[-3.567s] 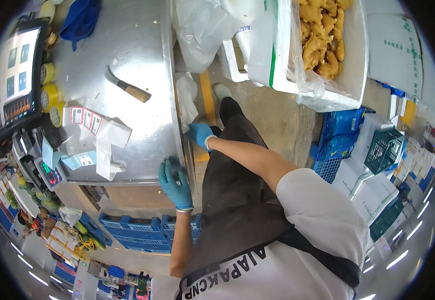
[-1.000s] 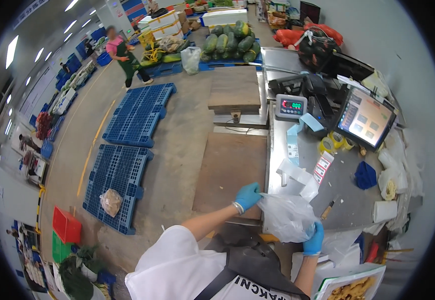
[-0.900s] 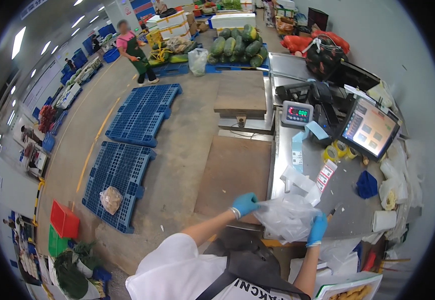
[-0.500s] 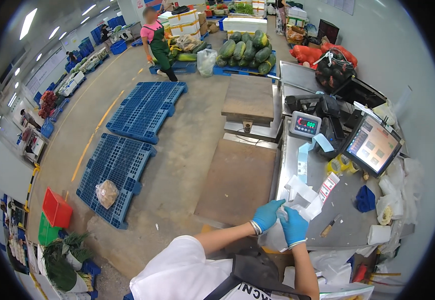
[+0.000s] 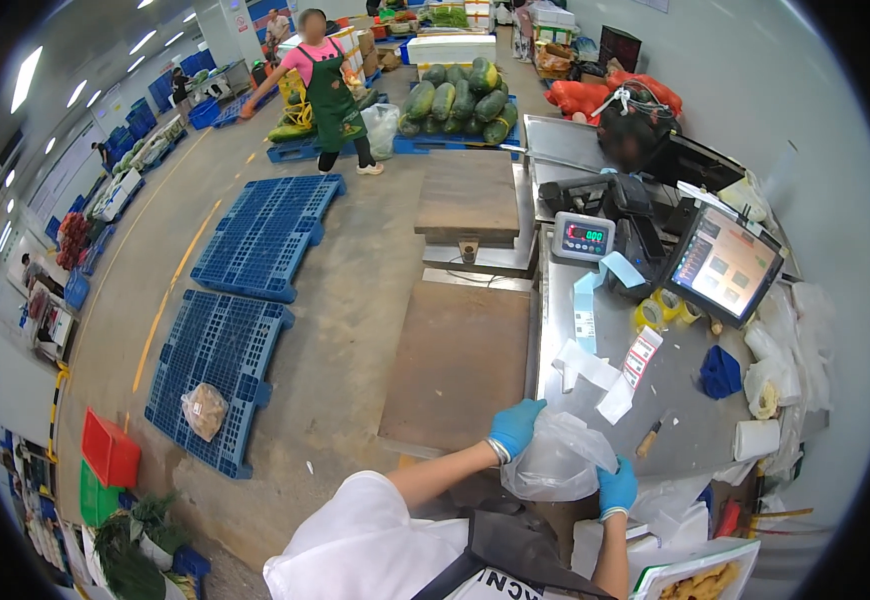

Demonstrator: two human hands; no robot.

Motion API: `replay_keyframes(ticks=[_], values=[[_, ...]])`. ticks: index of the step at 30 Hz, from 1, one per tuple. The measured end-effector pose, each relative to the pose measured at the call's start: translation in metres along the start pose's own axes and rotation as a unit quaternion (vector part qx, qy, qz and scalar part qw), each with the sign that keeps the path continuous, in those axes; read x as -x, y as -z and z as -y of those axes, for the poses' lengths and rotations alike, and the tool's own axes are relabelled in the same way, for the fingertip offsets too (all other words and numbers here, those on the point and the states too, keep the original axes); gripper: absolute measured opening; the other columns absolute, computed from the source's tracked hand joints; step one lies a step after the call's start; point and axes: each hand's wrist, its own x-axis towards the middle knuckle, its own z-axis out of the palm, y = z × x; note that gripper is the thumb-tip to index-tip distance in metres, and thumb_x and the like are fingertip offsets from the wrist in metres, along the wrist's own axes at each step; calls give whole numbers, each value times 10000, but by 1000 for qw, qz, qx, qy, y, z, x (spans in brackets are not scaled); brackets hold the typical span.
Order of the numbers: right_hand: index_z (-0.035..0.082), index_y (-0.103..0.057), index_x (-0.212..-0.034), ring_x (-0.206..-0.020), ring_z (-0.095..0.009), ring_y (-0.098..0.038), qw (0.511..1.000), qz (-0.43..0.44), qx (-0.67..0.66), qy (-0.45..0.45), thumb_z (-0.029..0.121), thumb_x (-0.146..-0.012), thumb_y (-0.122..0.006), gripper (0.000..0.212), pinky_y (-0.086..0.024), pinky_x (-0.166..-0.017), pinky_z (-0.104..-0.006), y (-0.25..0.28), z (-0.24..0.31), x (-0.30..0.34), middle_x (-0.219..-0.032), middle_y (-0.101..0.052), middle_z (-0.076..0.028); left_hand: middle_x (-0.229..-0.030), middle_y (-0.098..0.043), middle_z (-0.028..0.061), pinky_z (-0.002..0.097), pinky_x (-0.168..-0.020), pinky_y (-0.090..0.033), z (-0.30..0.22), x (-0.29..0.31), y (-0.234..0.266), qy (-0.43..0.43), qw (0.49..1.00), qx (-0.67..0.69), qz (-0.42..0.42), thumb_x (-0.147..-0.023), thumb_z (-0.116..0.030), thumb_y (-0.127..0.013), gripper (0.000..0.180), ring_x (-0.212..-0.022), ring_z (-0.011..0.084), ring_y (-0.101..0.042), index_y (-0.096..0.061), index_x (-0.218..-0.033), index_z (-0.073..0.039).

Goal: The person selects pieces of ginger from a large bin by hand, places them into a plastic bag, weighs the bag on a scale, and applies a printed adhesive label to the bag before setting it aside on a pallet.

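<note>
At the near left corner of the table (image 5: 690, 375), see the bag (image 5: 555, 462), whitish, see-through and puffed out loosely, probably almost weightless, limp and a little slippery, apt to stretch or tear under a hard tug, so best taken by the edge on both sides rather than by the loose middle. Find the left hand (image 5: 517, 428) closed on the bag by the table's left edge, and the right hand (image 5: 617, 487) curled onto it just off the table's near edge. Note the knife (image 5: 647, 443), on the table close to its near edge.
</note>
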Motion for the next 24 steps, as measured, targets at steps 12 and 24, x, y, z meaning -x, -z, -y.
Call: replay_keyframes(ticks=[12, 24], values=[[-20, -482, -1353, -1079, -354, -626, 998, 10, -54, 42, 8, -813, -555, 545, -490, -909, -379, -16, -64, 11, -1198, -615, -262, -1269, -521, 243, 448, -966, -447, -29, 24, -28, -38, 989, 98, 105, -827, 56, -418, 587, -1114, 417, -532, -413, -1406, -38], [-13, -468, -1360, -1190, -355, -556, 997, -5, -57, 43, 45, -820, -589, 556, -435, -1001, -378, -8, -51, 23, -1313, -552, -229, -1322, -495, 267, 430, -1025, -412, -29, 24, -28, -53, 986, 103, 116, -805, 70, -428, 628, -1188, 425, -496, -389, -1424, -25]])
